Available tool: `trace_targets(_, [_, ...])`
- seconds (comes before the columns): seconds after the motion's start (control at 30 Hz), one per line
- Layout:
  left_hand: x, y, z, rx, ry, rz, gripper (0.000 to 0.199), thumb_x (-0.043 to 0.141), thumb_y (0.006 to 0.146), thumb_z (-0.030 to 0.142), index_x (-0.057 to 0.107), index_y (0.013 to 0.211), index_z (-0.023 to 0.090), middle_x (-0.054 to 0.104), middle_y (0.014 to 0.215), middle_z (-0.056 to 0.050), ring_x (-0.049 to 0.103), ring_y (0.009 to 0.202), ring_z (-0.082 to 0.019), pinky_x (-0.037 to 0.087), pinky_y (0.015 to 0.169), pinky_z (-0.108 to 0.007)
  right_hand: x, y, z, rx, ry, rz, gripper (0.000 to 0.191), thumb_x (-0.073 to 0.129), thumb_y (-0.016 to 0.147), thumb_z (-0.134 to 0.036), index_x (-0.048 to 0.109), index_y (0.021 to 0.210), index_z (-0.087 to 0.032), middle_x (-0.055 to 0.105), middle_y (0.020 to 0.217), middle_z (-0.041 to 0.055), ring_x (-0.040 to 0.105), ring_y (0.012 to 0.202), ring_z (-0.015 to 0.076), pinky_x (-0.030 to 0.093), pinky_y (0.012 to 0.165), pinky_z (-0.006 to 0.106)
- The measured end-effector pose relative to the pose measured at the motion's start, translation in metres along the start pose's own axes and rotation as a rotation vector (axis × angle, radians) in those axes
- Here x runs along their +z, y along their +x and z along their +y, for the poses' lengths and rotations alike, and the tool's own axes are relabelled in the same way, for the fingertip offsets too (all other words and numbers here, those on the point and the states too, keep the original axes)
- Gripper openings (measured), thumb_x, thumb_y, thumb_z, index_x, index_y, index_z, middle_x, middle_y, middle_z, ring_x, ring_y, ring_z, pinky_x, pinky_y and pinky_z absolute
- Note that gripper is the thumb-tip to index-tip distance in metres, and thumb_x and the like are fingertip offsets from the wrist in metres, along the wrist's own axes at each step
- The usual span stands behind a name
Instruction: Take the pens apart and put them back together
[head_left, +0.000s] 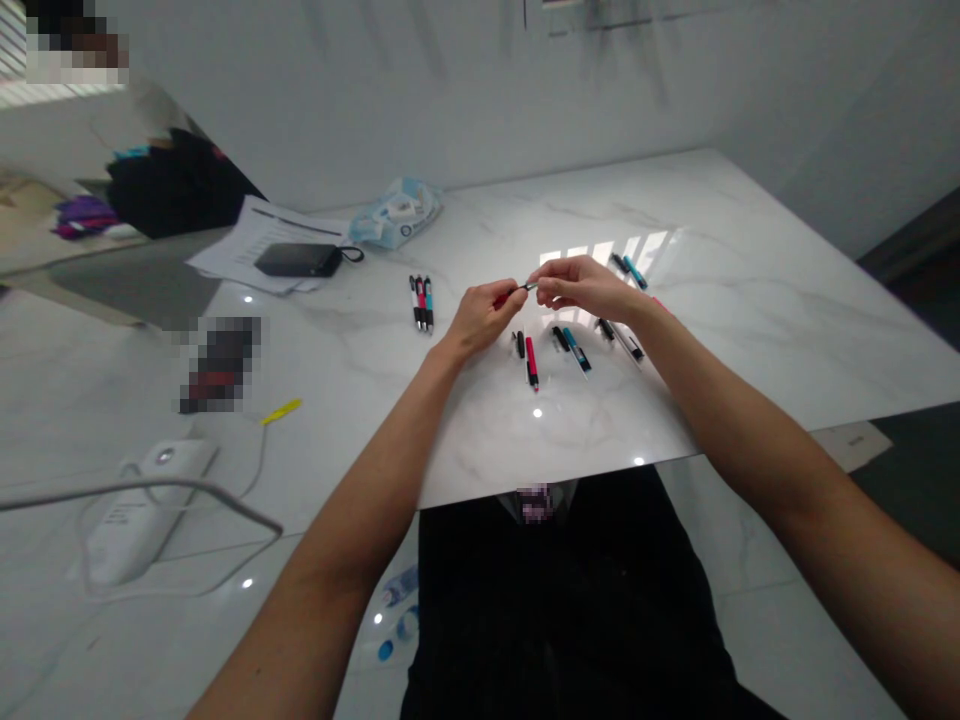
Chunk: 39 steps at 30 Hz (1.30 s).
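In the head view, the red pen [504, 298] was held up between the two hands, above the worktop [750, 310] and beyond the loose parts. Its long axis ran roughly left to right, rising slightly toward the right. The left hand [484, 318] was closed around the red barrel, thumb along it; the right hand [581, 288] met it from the other side, thumb and fingertips pinched at the thin, silvery end. Exactly how those fingertips sat on it was too small to tell.

Nearer the body, a red barrel [532, 362] lay below the gap between the hands, pointing mostly toward the person, with a short black piece [520, 344] just to its left. A teal barrel [577, 350] lay slanted below the right hand, another black piece [560, 339] beside it. A white-and-black barrel [628, 342] lay near the right forearm. Beyond that arm, a second teal barrel [635, 272] lay slanted, nearer the right hand than the left. Three pens [421, 303] stood apart to the left of the left hand, side by side, long axes running away from the person.

As for containers, a soft blue-and-white packet [397, 213] lay toward the back, its contents hidden; a plastic bottle [400, 585] lay on the floor, its contents unclear.
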<state>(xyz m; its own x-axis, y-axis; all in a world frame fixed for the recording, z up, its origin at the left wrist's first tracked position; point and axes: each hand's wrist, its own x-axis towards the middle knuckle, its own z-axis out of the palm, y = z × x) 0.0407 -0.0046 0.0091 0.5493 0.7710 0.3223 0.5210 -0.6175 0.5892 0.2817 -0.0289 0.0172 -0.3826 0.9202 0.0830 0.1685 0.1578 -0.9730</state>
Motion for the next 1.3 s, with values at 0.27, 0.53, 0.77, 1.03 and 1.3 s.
trace_targets(0.27, [0.006, 0.001, -0.003, 0.053, 0.048, -0.053, 0.021, 0.059, 0.083, 0.025, 0.074, 0.099, 0.022, 0.072, 0.086, -0.003, 0.059, 0.077, -0.02, 0.049, 0.078, -0.036, 0.002, -0.002, -0.007, -0.079, 0.062, -0.144, 0.051, 0.088, 0.085, -0.064, 0.082, 0.117, -0.024, 0.081, 0.113, 0.0073, 0.074, 0.106, 0.0209, 0.06, 0.092, 0.034])
trace_targets(0.53, [0.006, 0.001, -0.001, 0.051, 0.156, -0.05, 0.022, 0.059, 0.086, 0.024, 0.072, 0.103, 0.023, 0.072, 0.09, -0.006, 0.064, 0.095, -0.028, 0.049, 0.097, -0.043, 0.014, 0.003, -0.007, -0.133, 0.015, -0.048, 0.048, 0.086, 0.086, -0.062, 0.083, 0.105, -0.018, 0.081, 0.095, 0.0069, 0.075, 0.093, 0.0189, 0.061, 0.089, 0.035])
trace_targets(0.77, [-0.001, -0.005, 0.008, 0.099, 0.276, 0.179, 0.057, 0.061, 0.096, 0.034, 0.059, 0.153, 0.026, 0.066, 0.146, -0.011, 0.055, 0.137, -0.033, 0.037, 0.122, -0.049, 0.017, 0.01, 0.007, -0.155, 0.036, 0.2, 0.053, 0.091, 0.078, -0.066, 0.082, 0.102, -0.019, 0.083, 0.091, 0.0082, 0.079, 0.089, 0.0222, 0.066, 0.089, 0.04])
trace_targets(1.03, [-0.024, -0.003, -0.018, -0.168, 0.226, 0.552, 0.047, 0.033, 0.115, 0.046, 0.066, 0.141, 0.025, 0.07, 0.133, -0.015, 0.062, 0.128, -0.03, 0.046, 0.112, -0.045, 0.042, 0.02, 0.012, -0.151, -0.297, 0.156, 0.021, 0.083, 0.086, -0.041, 0.081, 0.094, -0.021, 0.084, 0.09, 0.0069, 0.079, 0.083, 0.0229, 0.065, 0.084, 0.04])
trace_targets(1.3, [-0.043, 0.002, -0.066, -0.329, 0.115, 0.857, 0.062, 0.012, 0.116, 0.047, 0.066, 0.133, 0.022, 0.072, 0.122, -0.012, 0.067, 0.114, -0.022, 0.053, 0.101, -0.035, 0.109, 0.066, -0.014, -0.288, -0.826, -0.12, 0.015, 0.071, 0.093, -0.016, 0.08, 0.105, -0.02, 0.085, 0.101, 0.0093, 0.078, 0.093, 0.0239, 0.052, 0.084, 0.032])
